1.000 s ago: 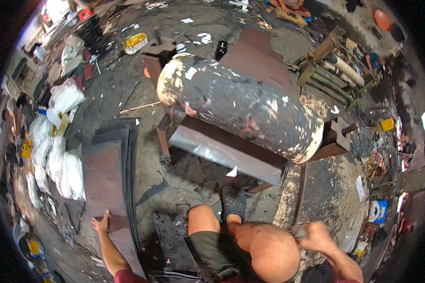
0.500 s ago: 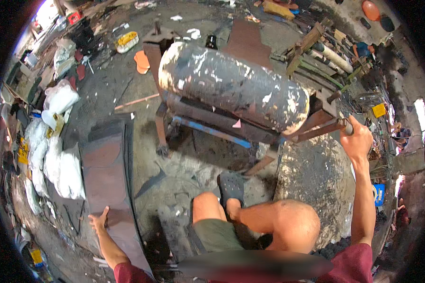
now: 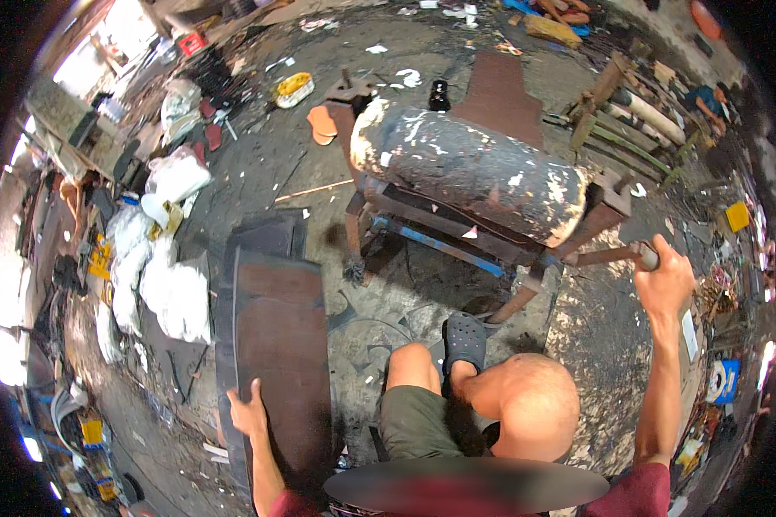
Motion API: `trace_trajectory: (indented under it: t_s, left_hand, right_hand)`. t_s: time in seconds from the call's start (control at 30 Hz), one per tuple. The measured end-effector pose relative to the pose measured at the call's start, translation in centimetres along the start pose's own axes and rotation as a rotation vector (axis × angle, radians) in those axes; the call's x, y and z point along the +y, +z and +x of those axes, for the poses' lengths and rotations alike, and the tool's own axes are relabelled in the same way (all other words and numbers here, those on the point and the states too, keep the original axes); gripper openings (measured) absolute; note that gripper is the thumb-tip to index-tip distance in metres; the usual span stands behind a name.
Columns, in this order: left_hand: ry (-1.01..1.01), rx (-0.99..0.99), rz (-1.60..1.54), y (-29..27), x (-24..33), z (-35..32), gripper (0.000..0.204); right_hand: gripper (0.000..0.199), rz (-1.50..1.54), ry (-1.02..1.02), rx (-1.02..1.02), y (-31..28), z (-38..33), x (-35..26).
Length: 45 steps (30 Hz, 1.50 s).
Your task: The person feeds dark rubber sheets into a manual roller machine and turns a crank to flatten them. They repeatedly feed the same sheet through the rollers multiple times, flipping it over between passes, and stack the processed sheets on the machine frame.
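Fingers (image 3: pixel 664 274) wrap handle (image 3: pixel 608 255); left hand (image 3: pixel 248 410) flat on sheet (image 3: pixel 280 362)

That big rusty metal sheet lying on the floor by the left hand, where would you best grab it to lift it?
Probably by its long left edge, near the close end, where the left hand already rests. The rusty sheet lies flat on a stack of similar plates, so only its thin rim is open to the fingers; coming from the left side lets them hook under it.
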<state>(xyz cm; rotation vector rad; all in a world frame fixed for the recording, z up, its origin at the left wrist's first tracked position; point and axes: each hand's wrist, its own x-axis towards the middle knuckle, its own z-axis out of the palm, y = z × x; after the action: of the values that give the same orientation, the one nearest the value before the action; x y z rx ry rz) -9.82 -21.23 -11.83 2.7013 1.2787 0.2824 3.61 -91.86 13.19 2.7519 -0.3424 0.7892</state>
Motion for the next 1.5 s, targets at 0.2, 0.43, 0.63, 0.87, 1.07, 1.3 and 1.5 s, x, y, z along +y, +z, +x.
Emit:
trace_trajectory:
  t_s: [0.2,0.43,0.63,0.87,1.07,1.3,1.5]
  left_hand:
    - [0.151,0.176,-0.308,-11.7,1.3,-3.5,0.054]
    - [0.333,-0.290,-0.570,-11.7,11.0,-7.3,0.052]
    - [0.323,-0.292,-0.460,-9.9,15.6,-8.9,0.050]
    - [0.250,-0.293,-0.207,-13.7,17.6,-11.3,0.045]
    - [0.270,-0.363,-0.614,-12.8,27.3,-9.6,0.045]
    - [0.660,-0.378,-0.669,-9.7,31.6,-7.0,0.040]
    - [0.463,-0.693,-0.381,-11.4,13.2,-8.1,0.051]
  right_hand:
    - [0.023,0.039,0.014,0.064,0.9,-0.1,-0.1]
    - [0.023,0.055,-0.034,0.130,0.7,0.3,-0.1]
    - [0.020,0.050,-0.104,0.225,2.4,0.1,0.8]
    - [0.031,-0.262,-0.199,0.727,4.8,7.8,-0.1]
    - [0.028,0.006,-0.032,-0.648,28.4,10.1,-0.7]
    - [0.060,0.361,0.017,-1.307,35.2,-23.6,-2.2]
    - [0.044,0.453,-0.024,-1.440,15.6,-21.5,-4.8]
